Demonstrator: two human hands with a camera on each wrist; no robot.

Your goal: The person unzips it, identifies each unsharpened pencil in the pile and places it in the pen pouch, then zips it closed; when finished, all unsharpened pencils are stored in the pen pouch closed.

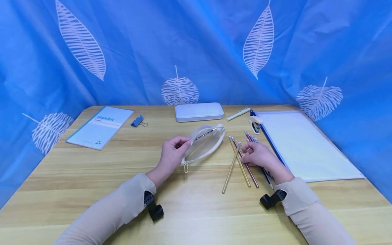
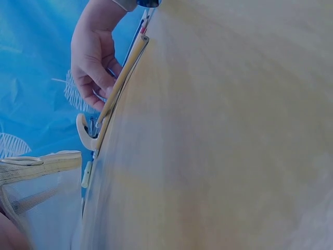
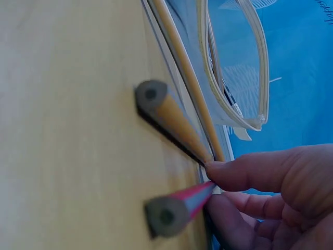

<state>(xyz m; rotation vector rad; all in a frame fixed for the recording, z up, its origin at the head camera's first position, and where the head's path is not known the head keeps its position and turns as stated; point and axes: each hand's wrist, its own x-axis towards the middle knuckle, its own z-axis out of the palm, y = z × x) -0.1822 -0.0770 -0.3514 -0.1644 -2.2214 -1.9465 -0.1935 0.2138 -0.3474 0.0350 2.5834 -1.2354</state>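
A pale mesh zip pouch (image 1: 212, 147) stands with its mouth open near the middle of the table. My left hand (image 1: 171, 153) grips its near-left rim between thumb and fingers. Inside lie a gold pencil (image 1: 200, 147) and a black-and-white patterned one (image 1: 204, 133). To the right, my right hand (image 1: 259, 154) is over a group of pencils. Its thumb and a finger pinch a red striped pencil (image 3: 195, 200), and the thumb tip touches a gold pencil (image 3: 179, 122) beside it. Another gold pencil (image 1: 229, 173) lies crosswise. Dark pencils (image 1: 267, 176) are partly hidden under the right hand.
A white pencil box (image 1: 199, 112) and a pale pen (image 1: 238, 114) lie at the back. A stapler (image 1: 255, 124) sits by a white document folder (image 1: 309, 146) on the right. On the left are a notebook (image 1: 99, 127) and a blue binder clip (image 1: 137, 121).
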